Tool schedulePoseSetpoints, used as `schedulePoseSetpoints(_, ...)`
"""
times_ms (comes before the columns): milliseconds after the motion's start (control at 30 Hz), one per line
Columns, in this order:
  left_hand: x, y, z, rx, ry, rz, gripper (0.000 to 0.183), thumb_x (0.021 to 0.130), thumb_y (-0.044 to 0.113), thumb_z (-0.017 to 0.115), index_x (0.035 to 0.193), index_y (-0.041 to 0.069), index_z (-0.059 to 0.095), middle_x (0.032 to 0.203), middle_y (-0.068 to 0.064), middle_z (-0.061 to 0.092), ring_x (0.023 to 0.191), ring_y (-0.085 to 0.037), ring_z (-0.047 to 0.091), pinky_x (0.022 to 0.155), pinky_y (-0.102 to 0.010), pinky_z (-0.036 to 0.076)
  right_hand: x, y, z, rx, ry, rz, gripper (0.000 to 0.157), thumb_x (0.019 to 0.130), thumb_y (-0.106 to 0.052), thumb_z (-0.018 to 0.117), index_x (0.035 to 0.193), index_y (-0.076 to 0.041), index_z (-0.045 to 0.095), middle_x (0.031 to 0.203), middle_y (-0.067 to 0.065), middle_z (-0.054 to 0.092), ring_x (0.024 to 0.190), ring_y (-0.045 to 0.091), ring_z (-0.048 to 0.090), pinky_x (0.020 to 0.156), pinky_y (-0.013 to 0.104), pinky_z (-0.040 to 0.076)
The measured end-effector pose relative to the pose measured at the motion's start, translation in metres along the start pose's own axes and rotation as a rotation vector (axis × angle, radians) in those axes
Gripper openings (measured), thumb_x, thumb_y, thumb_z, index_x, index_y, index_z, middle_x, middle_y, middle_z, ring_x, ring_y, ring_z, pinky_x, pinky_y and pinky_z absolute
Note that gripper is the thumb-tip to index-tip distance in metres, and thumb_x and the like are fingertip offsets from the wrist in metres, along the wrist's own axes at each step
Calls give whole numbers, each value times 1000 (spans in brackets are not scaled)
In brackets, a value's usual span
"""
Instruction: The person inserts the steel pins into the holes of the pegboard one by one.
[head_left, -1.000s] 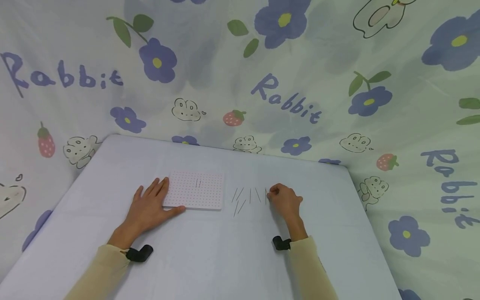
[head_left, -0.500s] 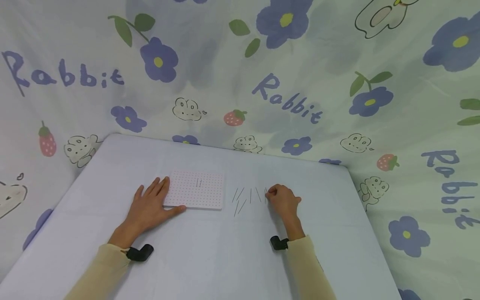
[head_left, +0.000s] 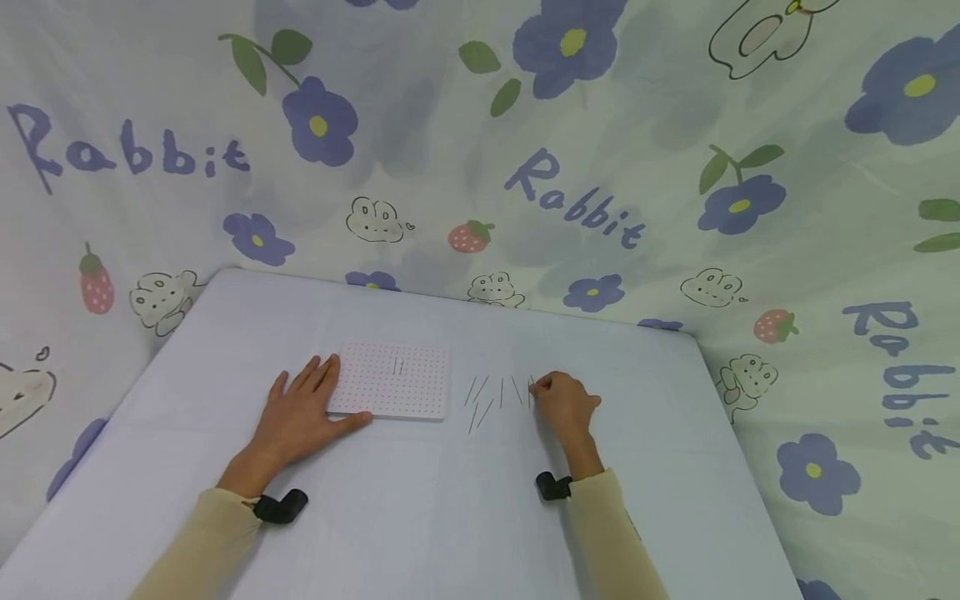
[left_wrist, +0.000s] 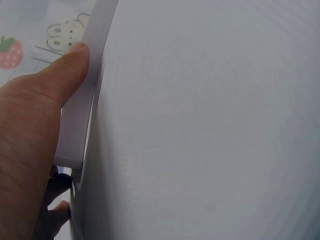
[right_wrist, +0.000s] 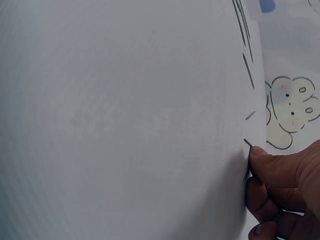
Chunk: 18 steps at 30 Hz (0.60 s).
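Observation:
A white board (head_left: 390,392) with rows of small dots lies on the table. Two thin dark sticks (head_left: 395,366) show on its upper part; whether they stand or lie there I cannot tell. My left hand (head_left: 296,421) is spread at the board's left side, its thumb (left_wrist: 70,67) along the front edge. Right of the board, several similar thin dark sticks (head_left: 502,392) lie loose. At the right end of this group, my right hand (head_left: 567,408) pinches one thin dark stick (right_wrist: 247,142) between thumb and fingertips; part of it is hidden behind them.
The white-covered table (head_left: 420,517) extends around the board and sticks. A patterned curtain (head_left: 420,167) with flowers and rabbits hangs behind its back edge and beside it. Each wrist carries a small black camera (head_left: 281,506).
My right hand and forearm have shifted slightly to the left, with the fingertips still at the rightmost stick. The left hand and the board have stayed in place.

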<state>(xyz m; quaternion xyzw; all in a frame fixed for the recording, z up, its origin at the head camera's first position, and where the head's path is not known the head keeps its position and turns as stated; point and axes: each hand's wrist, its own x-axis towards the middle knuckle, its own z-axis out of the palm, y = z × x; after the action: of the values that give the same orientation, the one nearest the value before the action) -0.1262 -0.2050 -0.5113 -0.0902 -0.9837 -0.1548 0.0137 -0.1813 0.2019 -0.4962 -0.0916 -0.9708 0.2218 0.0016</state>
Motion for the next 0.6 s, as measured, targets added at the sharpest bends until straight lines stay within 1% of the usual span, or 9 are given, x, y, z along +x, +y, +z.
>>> schedulePoseSetpoints(133, 0, -1, 1, 3, 4, 1, 117, 83, 81, 55, 156, -5, 25, 160, -25, 30, 150, -44, 21, 116, -70, 9, -1, -3, -2, -13, -7, 1, 20, 92, -31, 73, 85, -13, 77, 74, 0, 70, 71, 21, 61, 83, 56, 34)
schedulePoseSetpoints(267, 0, -2, 1, 2, -2, -2, 118, 82, 82, 54, 156, -5, 24, 160, -25, 30, 150, -44, 21, 116, -70, 8, -3, -7, -4, -45, -2, -2, 22, 93, -30, 72, 81, -13, 76, 73, 1, 70, 71, 23, 62, 84, 58, 35)
schedulePoseSetpoints(467, 0, -2, 2, 4, 1, 0, 118, 82, 82, 54, 156, -5, 25, 161, -25, 30, 150, -44, 21, 116, -70, 8, -3, -8, 0, -96, 1, 3, 20, 95, -26, 69, 81, -13, 74, 83, 4, 73, 79, 27, 63, 85, 58, 35)
schedulePoseSetpoints(600, 0, -2, 1, 1, -6, -2, 119, 82, 82, 54, 157, -5, 24, 161, -25, 30, 150, -44, 21, 116, -70, 8, -3, -9, 2, -115, 6, -3, 19, 96, -24, 68, 83, -12, 75, 90, 6, 75, 83, 29, 64, 85, 58, 36)
